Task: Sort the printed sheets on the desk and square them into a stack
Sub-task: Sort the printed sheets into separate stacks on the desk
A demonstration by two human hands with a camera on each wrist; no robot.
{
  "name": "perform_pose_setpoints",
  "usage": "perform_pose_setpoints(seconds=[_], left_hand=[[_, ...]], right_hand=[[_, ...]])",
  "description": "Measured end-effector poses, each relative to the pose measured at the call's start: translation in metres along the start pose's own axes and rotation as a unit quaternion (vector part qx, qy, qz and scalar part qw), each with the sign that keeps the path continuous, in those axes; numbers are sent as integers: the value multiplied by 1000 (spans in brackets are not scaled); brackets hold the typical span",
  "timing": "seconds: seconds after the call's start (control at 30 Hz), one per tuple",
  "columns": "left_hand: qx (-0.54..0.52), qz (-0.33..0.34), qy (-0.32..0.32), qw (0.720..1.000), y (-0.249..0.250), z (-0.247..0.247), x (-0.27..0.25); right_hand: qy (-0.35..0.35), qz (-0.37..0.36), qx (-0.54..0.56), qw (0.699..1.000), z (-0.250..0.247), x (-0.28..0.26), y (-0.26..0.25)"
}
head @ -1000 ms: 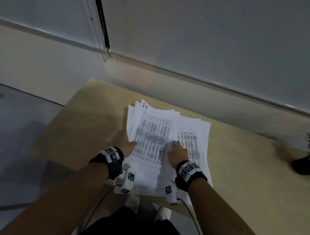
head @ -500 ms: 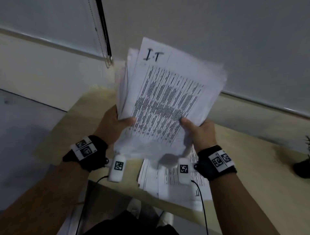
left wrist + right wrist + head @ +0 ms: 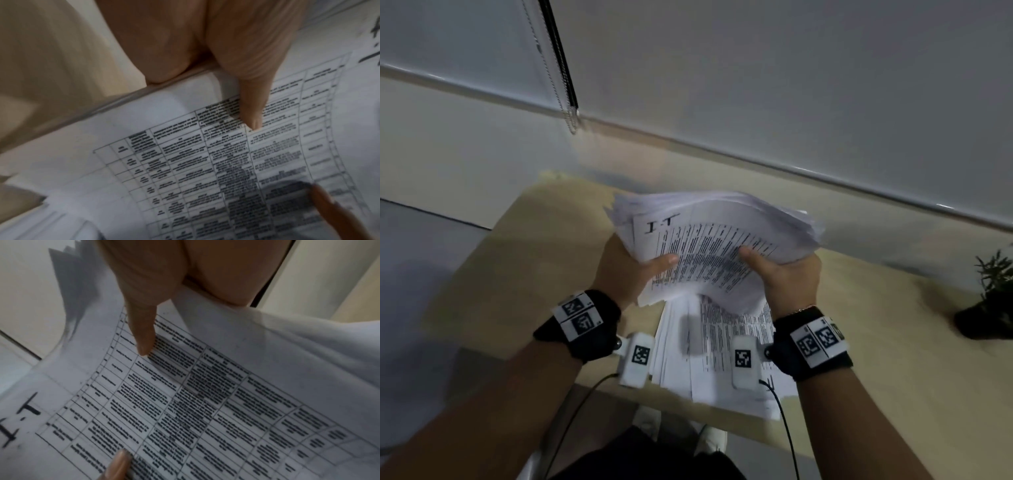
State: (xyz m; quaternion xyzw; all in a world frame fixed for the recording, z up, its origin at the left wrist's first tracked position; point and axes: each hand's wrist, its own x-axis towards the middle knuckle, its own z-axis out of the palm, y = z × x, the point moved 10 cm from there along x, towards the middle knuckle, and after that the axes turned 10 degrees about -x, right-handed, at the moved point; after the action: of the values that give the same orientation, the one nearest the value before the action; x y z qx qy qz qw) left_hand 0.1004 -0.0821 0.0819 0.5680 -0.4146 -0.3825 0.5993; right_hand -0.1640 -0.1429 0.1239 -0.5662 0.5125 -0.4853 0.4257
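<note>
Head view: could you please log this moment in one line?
left hand: grips bundle | right hand: grips bundle | loose sheets: on desk

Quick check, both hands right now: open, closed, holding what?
Left hand: grips the left edge of the lifted bundle of sheets, thumb on top.
Right hand: grips the bundle's right edge, thumb on top.

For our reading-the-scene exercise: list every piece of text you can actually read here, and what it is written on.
"I.T": handwritten at the head of the top sheet of the held bundle.
Printed table on that sheet: too blurred to read.
Sheets on the desk: print blurred, unreadable.
Wristband markers: square codes, no words.
</note>
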Motion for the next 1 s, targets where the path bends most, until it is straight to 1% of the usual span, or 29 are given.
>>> perform_pose_setpoints(seconds=[0.03, 0.07, 0.13, 0.17, 0.23, 0.27, 0.3, 0.33, 0.37, 0.4, 0.47, 0.5, 0.53, 0.57, 0.67, 0.7, 0.73, 0.83, 0.9, 1.0], left_hand=[[-9, -3, 2, 1000, -4, -2, 2], [-11, -15, -4, 1000, -10, -1, 2], [25, -64, -14, 998, -35, 6, -1], [46, -91, 0, 995, -48, 6, -4], [65, -124, 60, 988, -58, -5, -6], [71, -120, 86, 986, -57, -13, -3], [80, -106, 106, 985, -52, -23, 2], [87, -90, 121, 985, -46, -34, 7], [97, -80, 129, 984, -41, -45, 13], [111, -77, 136, 982, -37, -56, 17], [133, -77, 141, 978, -35, -73, 23], [135, -80, 142, 977, -37, -80, 23], [133, -86, 144, 977, -39, -86, 23], [130, -92, 146, 976, -42, -91, 20], [114, -125, 134, 976, -57, -103, 13], [109, -134, 131, 976, -63, -107, 10], [104, -145, 129, 975, -69, -112, 8], [93, -172, 119, 973, -84, -120, -1], [86, -186, 110, 973, -88, -122, -5], [69, -199, 123, 970, -95, -129, -10]], right_hand=[[-4, 3, -5, 1000, 0, 1, 1], [-4, 19, -34, 999, -2, 2, 12], [-31, 74, -75, 994, 4, -1, 44], [-47, 111, -90, 989, 6, -5, 65], [-46, 188, -165, 967, 2, -13, 118], [-28, 230, -232, 945, -8, -17, 144], [-7, 277, -316, 907, -22, -23, 165], [12, 324, -388, 863, -36, -32, 180], [18, 362, -434, 825, -45, -42, 190], [12, 381, -459, 802, -46, -50, 197], [-9, 368, -505, 781, -40, -54, 203], [-17, 356, -520, 776, -35, -53, 204], [-18, 349, -523, 778, -32, -51, 207], [-15, 353, -510, 784, -31, -51, 209], [4, 371, -432, 822, -33, -50, 212], [11, 379, -411, 829, -35, -50, 212], [12, 389, -397, 832, -35, -50, 210], [7, 424, -370, 826, -39, -55, 215], [15, 431, -350, 831, -43, -55, 217], [26, 428, -350, 833, -49, -53, 217]])
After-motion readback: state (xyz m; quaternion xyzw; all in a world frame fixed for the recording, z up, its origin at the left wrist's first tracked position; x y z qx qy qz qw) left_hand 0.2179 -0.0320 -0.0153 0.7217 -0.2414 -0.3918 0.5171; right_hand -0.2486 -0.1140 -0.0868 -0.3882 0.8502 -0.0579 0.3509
